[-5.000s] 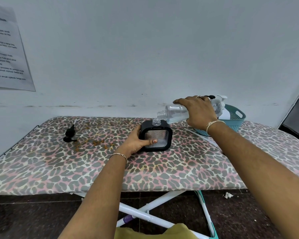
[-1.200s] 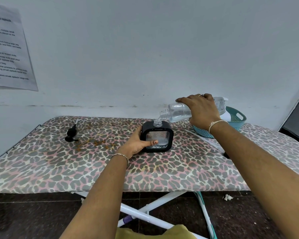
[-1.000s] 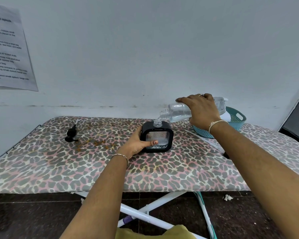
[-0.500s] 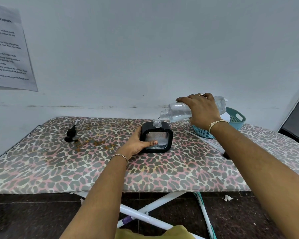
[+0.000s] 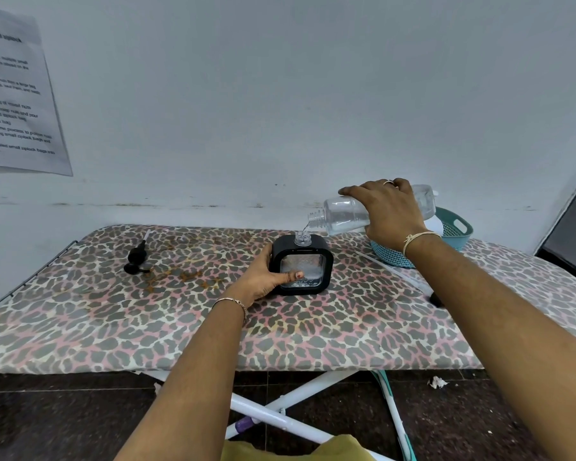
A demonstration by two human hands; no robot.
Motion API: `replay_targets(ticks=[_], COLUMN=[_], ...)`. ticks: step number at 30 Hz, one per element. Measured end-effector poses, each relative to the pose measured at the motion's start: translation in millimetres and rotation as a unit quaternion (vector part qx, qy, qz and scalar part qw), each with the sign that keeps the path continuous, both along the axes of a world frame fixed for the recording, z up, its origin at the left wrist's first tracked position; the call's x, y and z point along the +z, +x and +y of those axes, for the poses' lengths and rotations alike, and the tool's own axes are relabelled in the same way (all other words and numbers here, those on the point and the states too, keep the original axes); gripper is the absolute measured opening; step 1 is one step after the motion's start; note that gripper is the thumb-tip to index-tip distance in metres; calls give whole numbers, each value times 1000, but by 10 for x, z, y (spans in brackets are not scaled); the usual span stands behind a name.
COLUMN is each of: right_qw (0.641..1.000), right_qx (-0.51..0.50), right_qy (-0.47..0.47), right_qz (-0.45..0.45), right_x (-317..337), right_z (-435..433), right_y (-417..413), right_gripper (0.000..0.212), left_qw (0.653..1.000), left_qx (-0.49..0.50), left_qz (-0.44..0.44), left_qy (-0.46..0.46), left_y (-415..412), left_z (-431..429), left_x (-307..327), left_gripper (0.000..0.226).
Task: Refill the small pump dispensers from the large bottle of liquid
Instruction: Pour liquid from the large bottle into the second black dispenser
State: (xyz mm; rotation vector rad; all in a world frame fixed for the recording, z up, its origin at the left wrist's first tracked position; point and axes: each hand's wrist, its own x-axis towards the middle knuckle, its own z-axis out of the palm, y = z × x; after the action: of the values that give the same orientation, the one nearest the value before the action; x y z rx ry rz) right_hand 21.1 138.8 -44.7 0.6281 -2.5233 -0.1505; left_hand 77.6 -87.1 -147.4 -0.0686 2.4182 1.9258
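A square black dispenser with a clear front and an open clear neck stands on the leopard-print board. My left hand grips its left side, thumb across the front. My right hand holds a large clear bottle tipped almost flat, its mouth just above the dispenser's neck. A thin stream of clear liquid runs from the bottle's mouth into the neck. The black pump head with its tube lies apart at the board's far left.
A teal basket sits at the far right behind my right wrist, something white inside it. A small dark object lies beside my right forearm. Rusty stains mark the cloth near the pump head. A printed sheet hangs on the wall.
Both hands hold nearly the same positions. The bottle's mouth sits slightly higher than five seconds ago, and liquid keeps running into the dispenser.
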Motion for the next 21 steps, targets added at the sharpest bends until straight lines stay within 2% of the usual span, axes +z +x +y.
replay_targets(ticks=[21], right_qw=[1000], right_qx=[3], right_qy=[4], right_qz=[8], right_x=[23], right_z=[7], right_y=[34], right_gripper=[74], left_qw=[1000], left_qx=[0], left_qz=[0], left_qy=[-1], left_y=[60], left_z=[37], left_x=[53], left_gripper=[86])
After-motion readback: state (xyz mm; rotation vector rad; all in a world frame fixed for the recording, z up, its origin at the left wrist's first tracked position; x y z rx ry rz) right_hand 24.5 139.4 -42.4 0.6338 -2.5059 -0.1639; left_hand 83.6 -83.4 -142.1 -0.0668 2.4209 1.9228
